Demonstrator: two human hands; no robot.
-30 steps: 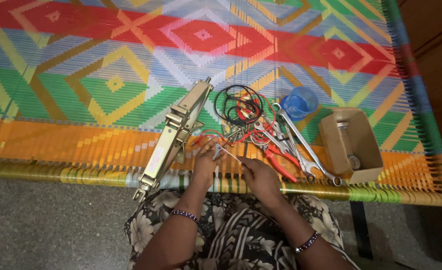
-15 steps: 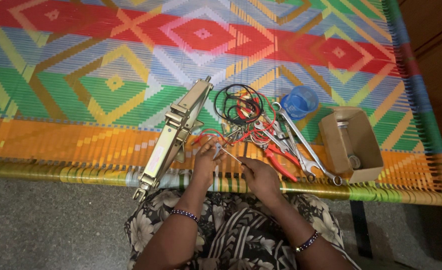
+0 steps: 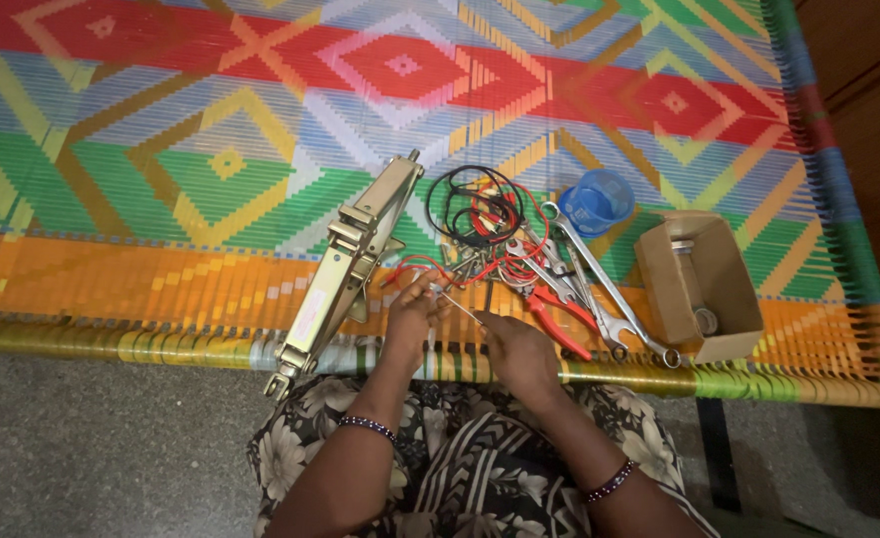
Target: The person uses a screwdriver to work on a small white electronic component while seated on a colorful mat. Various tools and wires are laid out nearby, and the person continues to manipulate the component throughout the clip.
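- Nothing has shifted since earlier frame; both hands stay put.
- Left hand and right hand pinch a thin rod between them, above woven bed edge.
- Jack left, pliers right.

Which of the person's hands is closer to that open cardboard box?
The right hand. It lies left of the cardboard box, past the spanners and red pliers; the left hand is farther left, beside the folded metal jack.
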